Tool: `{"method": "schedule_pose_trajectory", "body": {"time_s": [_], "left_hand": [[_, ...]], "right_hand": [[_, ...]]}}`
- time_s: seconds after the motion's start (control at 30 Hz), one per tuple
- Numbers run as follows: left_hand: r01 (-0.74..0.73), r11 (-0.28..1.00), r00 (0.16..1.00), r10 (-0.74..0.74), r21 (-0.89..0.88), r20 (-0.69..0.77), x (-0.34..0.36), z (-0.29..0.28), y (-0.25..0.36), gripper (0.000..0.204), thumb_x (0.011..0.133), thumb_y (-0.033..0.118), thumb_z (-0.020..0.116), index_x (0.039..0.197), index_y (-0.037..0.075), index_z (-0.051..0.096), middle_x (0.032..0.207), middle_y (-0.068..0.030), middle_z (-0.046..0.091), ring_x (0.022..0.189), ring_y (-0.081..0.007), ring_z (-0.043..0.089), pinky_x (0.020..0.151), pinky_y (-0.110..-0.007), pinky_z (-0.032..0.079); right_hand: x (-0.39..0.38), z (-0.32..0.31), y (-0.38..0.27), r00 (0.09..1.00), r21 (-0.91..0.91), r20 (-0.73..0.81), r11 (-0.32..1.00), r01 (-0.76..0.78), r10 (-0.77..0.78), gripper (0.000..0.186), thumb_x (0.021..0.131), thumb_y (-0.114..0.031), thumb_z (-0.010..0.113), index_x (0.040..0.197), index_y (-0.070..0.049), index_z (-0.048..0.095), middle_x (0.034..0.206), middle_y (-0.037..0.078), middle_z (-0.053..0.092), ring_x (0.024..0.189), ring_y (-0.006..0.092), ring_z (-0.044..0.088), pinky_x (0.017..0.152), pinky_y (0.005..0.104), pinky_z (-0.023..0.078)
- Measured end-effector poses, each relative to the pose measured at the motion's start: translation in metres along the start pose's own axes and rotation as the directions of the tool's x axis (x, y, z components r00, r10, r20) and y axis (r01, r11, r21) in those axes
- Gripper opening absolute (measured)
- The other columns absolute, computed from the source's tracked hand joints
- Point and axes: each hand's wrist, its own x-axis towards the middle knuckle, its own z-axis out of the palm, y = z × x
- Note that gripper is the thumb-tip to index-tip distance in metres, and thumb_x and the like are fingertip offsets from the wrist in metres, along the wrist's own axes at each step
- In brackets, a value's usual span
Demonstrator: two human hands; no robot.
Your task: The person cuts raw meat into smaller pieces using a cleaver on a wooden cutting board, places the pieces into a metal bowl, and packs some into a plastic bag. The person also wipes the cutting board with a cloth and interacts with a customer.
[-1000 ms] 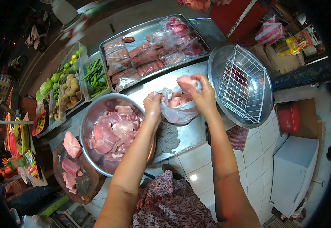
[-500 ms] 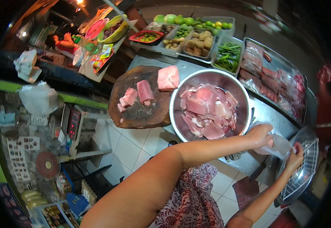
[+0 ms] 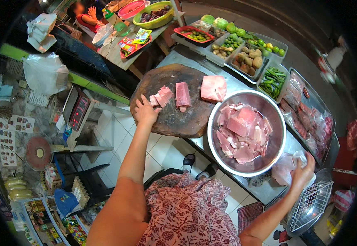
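Observation:
My left hand (image 3: 146,111) lies with fingers spread at the left edge of a round wooden chopping block (image 3: 166,119), its fingertips by several small cut pieces of pink meat (image 3: 161,96). A longer strip of meat (image 3: 182,95) sits at the block's middle, and a thick pale slab (image 3: 213,87) at its right edge. To the right, my right hand (image 3: 303,171) is closed on a thin clear plastic bag (image 3: 284,169). Between the hands stands a steel bowl (image 3: 284,141) holding large raw meat pieces (image 3: 244,129).
Trays of vegetables, with green chillies (image 3: 273,82) and potatoes (image 3: 247,60), line the far side. A metal tray of bagged meat (image 3: 310,110) is at the right. A wire rack (image 3: 312,205) rests over a basin near my right forearm. A digital scale (image 3: 78,110) stands left.
My left hand has left the plastic bag and reached across to the chopping block, its fingers now spread. My right hand still holds the bag, now lower beside the bowl. The view has shifted.

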Motion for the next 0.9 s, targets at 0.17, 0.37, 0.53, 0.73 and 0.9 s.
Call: {"method": "schedule_pose_trajectory", "body": {"time_s": [0.17, 0.37, 0.53, 0.73, 0.9], "left_hand": [[-0.111, 0.957, 0.98, 0.151, -0.269, 0.132, 0.035, 0.016, -0.019, 0.121, 0.063, 0.043, 0.087, 0.155, 0.017, 0.013, 0.151, -0.0221, 0.028, 0.121, -0.0466, 0.049, 0.098, -0.049, 0.046], [-0.149, 0.98, 0.979, 0.165, -0.13, 0.124, 0.044, 0.023, -0.001, 0.09, 0.07, 0.035, 0.081, 0.146, 0.028, 0.034, 0.138, -0.0165, 0.043, 0.115, -0.0422, 0.053, 0.092, -0.049, 0.05], [-0.292, 0.926, 0.954, 0.298, -0.24, -0.014, 0.057, 0.042, -0.016, 0.055, 0.07, 0.023, 0.078, 0.122, 0.024, 0.059, 0.117, -0.0118, 0.06, 0.106, -0.039, 0.058, 0.089, -0.049, 0.05], [-0.468, 0.605, 0.838, 0.535, -0.644, -0.107, 0.086, 0.064, -0.056, 0.049, 0.071, 0.02, 0.081, 0.115, 0.009, 0.064, 0.11, -0.0139, 0.063, 0.101, -0.0317, 0.061, 0.09, -0.04, 0.048], [-0.365, 0.259, 0.792, 0.591, -0.894, -0.153, 0.066, 0.01, -0.038, 0.052, 0.078, 0.01, 0.079, 0.123, 0.001, 0.055, 0.118, -0.0114, 0.059, 0.109, -0.0236, 0.057, 0.097, -0.035, 0.044]], "right_hand": [[-0.034, 0.106, -0.225, 0.855, 0.704, 0.321, 0.706, 0.073, -0.408, 0.046, 0.078, -0.005, 0.073, 0.122, -0.005, 0.06, 0.118, 0.015, 0.062, 0.108, 0.0297, 0.061, 0.094, 0.0376, 0.049], [-0.07, 0.25, -0.438, 0.652, 0.653, 0.098, 0.543, 0.528, -0.752, 0.045, 0.078, -0.011, 0.065, 0.122, -0.004, 0.056, 0.118, 0.026, 0.057, 0.107, 0.0425, 0.055, 0.094, 0.0464, 0.045], [-0.067, 0.332, -0.486, 0.473, 0.481, 0.497, 0.684, 0.548, -0.728, 0.034, 0.073, -0.019, 0.07, 0.105, -0.01, 0.063, 0.11, 0.018, 0.06, 0.11, 0.0367, 0.055, 0.095, 0.0462, 0.048], [-0.09, 0.336, -0.472, 0.715, 0.605, 0.333, 0.721, 0.338, -0.614, 0.023, 0.075, -0.018, 0.069, 0.094, -0.007, 0.062, 0.097, 0.02, 0.058, 0.093, 0.0366, 0.054, 0.08, 0.0432, 0.047], [-0.064, 0.278, -0.456, 0.849, 0.887, 0.294, 0.457, -0.071, -0.438, 0.035, 0.071, -0.017, 0.075, 0.1, -0.006, 0.059, 0.098, 0.017, 0.057, 0.097, 0.0346, 0.054, 0.086, 0.0412, 0.046]]}}
